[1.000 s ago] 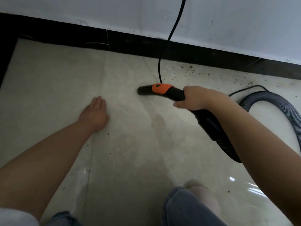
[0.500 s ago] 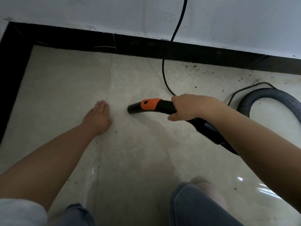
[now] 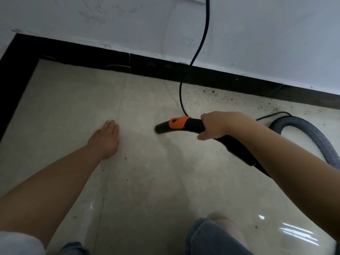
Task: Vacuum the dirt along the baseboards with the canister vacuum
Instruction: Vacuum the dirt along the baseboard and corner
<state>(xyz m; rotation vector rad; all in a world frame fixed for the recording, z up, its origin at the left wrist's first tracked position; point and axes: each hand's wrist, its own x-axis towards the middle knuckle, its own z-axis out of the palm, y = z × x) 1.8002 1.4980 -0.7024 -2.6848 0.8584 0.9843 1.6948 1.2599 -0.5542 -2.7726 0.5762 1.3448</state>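
Along black baseboard (image 3: 211,75), dirt (image 3: 209,92) on tile; right hand (image 3: 217,126) around nozzle (image 3: 176,125), left hand (image 3: 104,138) flat.

Dim, perhaps soft; glare lower right.

Left hand (image 3: 105,139) lies flat on the floor (image 3: 147,181), left of the nozzle (image 3: 172,125). Right hand (image 3: 218,125) grips the nozzle just behind its tip, and the hose (image 3: 301,129) loops off to the right. Baseboard (image 3: 156,68) runs along the wall (image 3: 257,34) behind, dirt (image 3: 211,92) right in front of it, right of the cord (image 3: 195,56) hanging down the wall.
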